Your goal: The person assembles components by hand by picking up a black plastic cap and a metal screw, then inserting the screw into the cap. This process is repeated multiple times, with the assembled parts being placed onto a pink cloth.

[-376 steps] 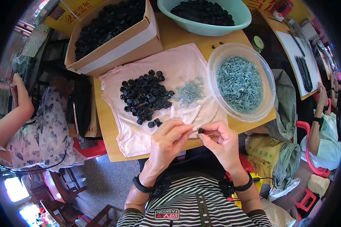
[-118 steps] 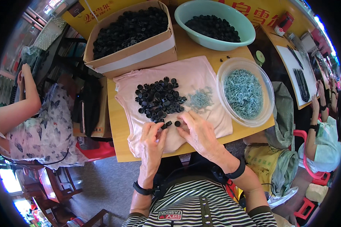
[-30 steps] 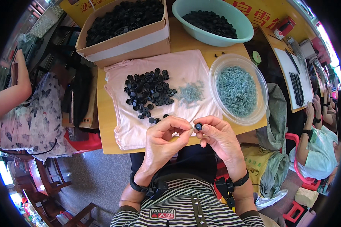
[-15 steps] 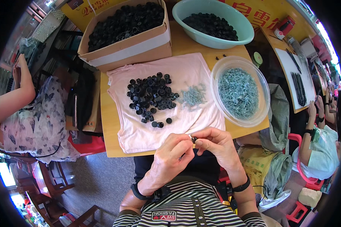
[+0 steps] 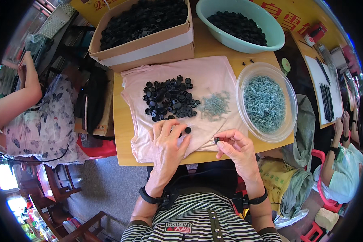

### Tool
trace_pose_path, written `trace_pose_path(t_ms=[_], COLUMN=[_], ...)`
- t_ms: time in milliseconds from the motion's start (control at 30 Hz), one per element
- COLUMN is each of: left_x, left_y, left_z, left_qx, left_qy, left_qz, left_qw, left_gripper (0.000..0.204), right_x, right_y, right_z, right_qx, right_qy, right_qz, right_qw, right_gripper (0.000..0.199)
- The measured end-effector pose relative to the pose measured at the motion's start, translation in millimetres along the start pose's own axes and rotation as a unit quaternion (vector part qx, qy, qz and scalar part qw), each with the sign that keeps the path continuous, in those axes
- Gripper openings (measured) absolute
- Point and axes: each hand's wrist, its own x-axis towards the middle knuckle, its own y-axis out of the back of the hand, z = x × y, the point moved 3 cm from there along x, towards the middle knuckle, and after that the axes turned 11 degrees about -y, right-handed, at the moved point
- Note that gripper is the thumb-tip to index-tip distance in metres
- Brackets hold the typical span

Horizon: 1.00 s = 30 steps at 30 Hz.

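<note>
Left hand (image 5: pixel 167 141): my fingers lie spread flat on the pale pink cloth (image 5: pixel 213 78), just below the heap of small black plastic caps (image 5: pixel 169 99).
Right hand (image 5: pixel 236 149): my fingers pinch one small black cap with a screw (image 5: pixel 216 140), at the cloth's near edge.

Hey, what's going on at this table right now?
A person in a striped shirt sits at a wooden table. The right hand pinches a small black plastic cap. The left hand rests on the pink cloth, fingers by a loose black cap below the cap pile.
</note>
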Motion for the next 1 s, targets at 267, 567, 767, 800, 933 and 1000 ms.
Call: trace_pose_path(t_ms=[267,567,767,800,933,1000], left_x=[2,-8,-12,-11,-11,-10], left_y=[-3,-7,-7,-5,-1,-1], left_z=[21,35,37,37,35,35], left_qx=[-0.212,-0.626,-0.637,-0.638,-0.614,-0.617], left_qy=[-0.05,0.079,0.104,0.103,0.148,0.15], left_qz=[0.014,0.058,0.063,0.063,0.061,0.067], left_qw=[0.976,0.774,0.761,0.761,0.773,0.769], left_gripper=[0.039,0.028,0.026,0.026,0.025,0.025], right_x=[-7,-19,-21,-22,-17,-15], right_y=[-29,-19,-18,-18,-16,-12], right_z=[-25,-24,-18,-19,-20,-21], right_qx=[-0.325,-0.035,0.016,0.015,0.127,0.166], right_qy=[0.258,0.188,0.162,0.163,0.088,0.07], right_qz=[0.042,-0.02,-0.008,-0.008,-0.03,-0.028], right_qw=[0.909,0.981,0.987,0.986,0.988,0.983], right_gripper=[0.021,0.018,0.022,0.022,0.021,0.022])
